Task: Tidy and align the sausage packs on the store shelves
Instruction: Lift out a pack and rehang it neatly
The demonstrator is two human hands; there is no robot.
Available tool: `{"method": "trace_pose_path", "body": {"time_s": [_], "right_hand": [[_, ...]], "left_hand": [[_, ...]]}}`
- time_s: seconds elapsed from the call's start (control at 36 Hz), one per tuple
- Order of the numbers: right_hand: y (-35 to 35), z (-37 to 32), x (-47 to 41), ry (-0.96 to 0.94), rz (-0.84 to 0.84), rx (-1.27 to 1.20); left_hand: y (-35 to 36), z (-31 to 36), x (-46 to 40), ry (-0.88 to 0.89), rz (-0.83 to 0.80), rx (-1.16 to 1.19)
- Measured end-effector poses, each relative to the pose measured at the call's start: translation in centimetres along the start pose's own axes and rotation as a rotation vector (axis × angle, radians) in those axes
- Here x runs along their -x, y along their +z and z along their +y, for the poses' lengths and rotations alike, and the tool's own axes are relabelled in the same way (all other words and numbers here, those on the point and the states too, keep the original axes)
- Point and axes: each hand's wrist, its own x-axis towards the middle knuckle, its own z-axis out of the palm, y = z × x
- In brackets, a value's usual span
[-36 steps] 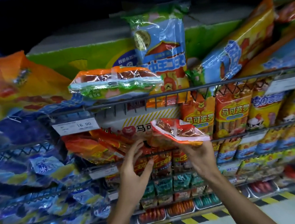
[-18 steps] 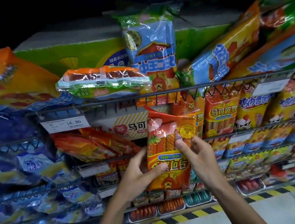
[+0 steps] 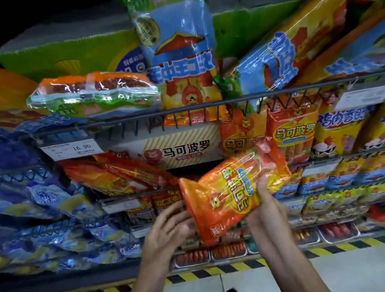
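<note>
Right hand [image 3: 264, 209] fingers grip the tilted orange plastic sausage pack [image 3: 230, 189]; left hand [image 3: 165, 231] fingers loosely spread, touching its lower edge. Best: turn label upright, slot into wire shelf [image 3: 144, 193] gap above fingers.

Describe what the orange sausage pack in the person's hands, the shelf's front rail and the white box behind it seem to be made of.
Orange sausage pack: thin glossy plastic film, judging by its crinkles and glare.
Front rail: dark wire, probably coated metal, with thin bars and a dull sheen.
White box: apparently printed cardboard, with flat matte faces and straight edges.
</note>
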Motion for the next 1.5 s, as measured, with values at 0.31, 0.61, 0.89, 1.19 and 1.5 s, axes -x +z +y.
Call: {"method": "trace_pose_path", "body": {"time_s": [0.31, 0.61, 0.89, 1.19, 1.5], "right_hand": [[-0.8, 2.6, 1.0, 0.259, -0.118, -0.192], [-3.6, 2.6, 0.7, 0.460, -0.207, -0.089], [-4.1, -1.3, -0.3, -0.150, -0.341, 0.519], [0.3, -3.0, -2.4, -0.330, -0.704, 0.895], [1.2, -1.7, -2.4, -0.416, -0.604, 0.812]], "left_hand": [[11.1, -3.3, 2.6, 0.021, 0.093, 0.250], [10.0, 0.8, 0.6, 0.188, 0.411, 0.329], [6.4, 3.2, -0.7, 0.360, 0.287, 0.057], [4.9, 5.2, -2.0, 0.268, 0.083, -0.039], [2.2, 3.6, -2.4, 0.271, -0.028, -0.210]]}}
